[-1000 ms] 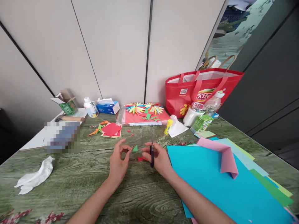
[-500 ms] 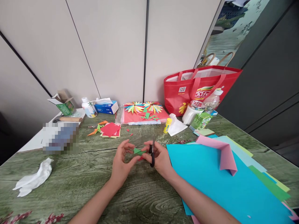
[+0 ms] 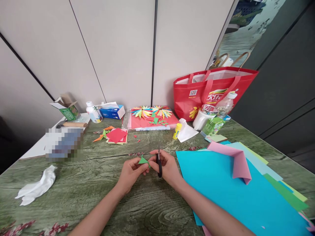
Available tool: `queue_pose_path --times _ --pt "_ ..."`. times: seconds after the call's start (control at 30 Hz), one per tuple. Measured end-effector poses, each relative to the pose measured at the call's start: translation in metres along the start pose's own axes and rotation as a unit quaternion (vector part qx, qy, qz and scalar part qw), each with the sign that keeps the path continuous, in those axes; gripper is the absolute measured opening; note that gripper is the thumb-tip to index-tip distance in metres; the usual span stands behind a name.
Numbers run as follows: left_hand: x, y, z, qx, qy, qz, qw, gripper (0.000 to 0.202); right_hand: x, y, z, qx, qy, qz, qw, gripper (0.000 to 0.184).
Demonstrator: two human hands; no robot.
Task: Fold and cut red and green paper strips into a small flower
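My left hand (image 3: pixel 130 171) pinches a small folded piece of green paper (image 3: pixel 142 160) between thumb and fingers. Close beside it, my right hand (image 3: pixel 167 167) has its fingers through the black handles of a pair of scissors (image 3: pixel 159 162), blades pointing away from me. The right thumb and fingertips reach to the edge of the green paper. Beyond the hands, tiny red paper scraps (image 3: pixel 138 140) lie on the wooden-patterned table (image 3: pixel 147 209).
Blue paper sheets (image 3: pixel 211 190) with a folded pink strip (image 3: pixel 240 164) cover the right side. Behind stand a glue stick (image 3: pixel 177 131), tissue (image 3: pixel 187 131), red bag (image 3: pixel 189 98) and paper stars (image 3: pixel 141 112). To the left are red paper squares (image 3: pixel 116 135) and crumpled tissue (image 3: pixel 36 186).
My left fingers have closed in on the green paper, which now points up more. The red bit seen under it is no longer visible. The scissors have tilted slightly left.
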State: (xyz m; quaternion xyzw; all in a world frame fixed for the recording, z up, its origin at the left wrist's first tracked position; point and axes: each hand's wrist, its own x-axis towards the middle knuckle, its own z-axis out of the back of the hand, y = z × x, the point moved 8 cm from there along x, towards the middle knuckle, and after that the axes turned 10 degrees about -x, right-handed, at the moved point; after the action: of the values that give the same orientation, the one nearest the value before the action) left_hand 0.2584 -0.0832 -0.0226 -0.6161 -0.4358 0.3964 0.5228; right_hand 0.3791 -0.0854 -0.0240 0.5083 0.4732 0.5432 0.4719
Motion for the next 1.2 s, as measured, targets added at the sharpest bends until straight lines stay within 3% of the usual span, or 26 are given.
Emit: queue_pose_path --times 0.37,0.47,0.6,0.77,0.9,1.03,1.2 --pt "0.000 0.000 0.006 -0.014 -0.038 -0.021 0.999 0.017 -0.002 0.005 0.003 -0.056 -0.019 0.029 0.998 0.030" --pt "-0.002 -0.009 0.003 0.000 -0.025 -0.058 0.998 0.015 -0.001 0.004 0.003 -0.045 -0.019 0.026 0.998 0.031" --pt "-0.006 -0.026 0.000 0.066 -0.006 -0.154 0.986 0.015 -0.001 0.001 -0.002 0.015 0.009 0.000 1.000 0.033" --pt "-0.012 -0.035 0.006 0.140 -0.036 -0.226 0.963 0.020 -0.002 -0.001 -0.010 0.105 0.057 -0.028 0.992 0.037" --pt "-0.011 -0.030 0.003 0.137 -0.025 -0.189 0.972 0.021 0.000 -0.003 -0.004 0.120 0.022 -0.037 0.992 0.039" --pt "-0.006 -0.016 0.000 0.011 -0.019 -0.097 0.995 0.024 0.001 -0.003 0.000 0.122 -0.003 -0.027 0.992 0.043" --pt "-0.004 -0.001 -0.011 -0.098 0.042 0.002 0.994 0.030 0.000 0.000 0.010 0.101 -0.060 -0.015 0.993 0.041"
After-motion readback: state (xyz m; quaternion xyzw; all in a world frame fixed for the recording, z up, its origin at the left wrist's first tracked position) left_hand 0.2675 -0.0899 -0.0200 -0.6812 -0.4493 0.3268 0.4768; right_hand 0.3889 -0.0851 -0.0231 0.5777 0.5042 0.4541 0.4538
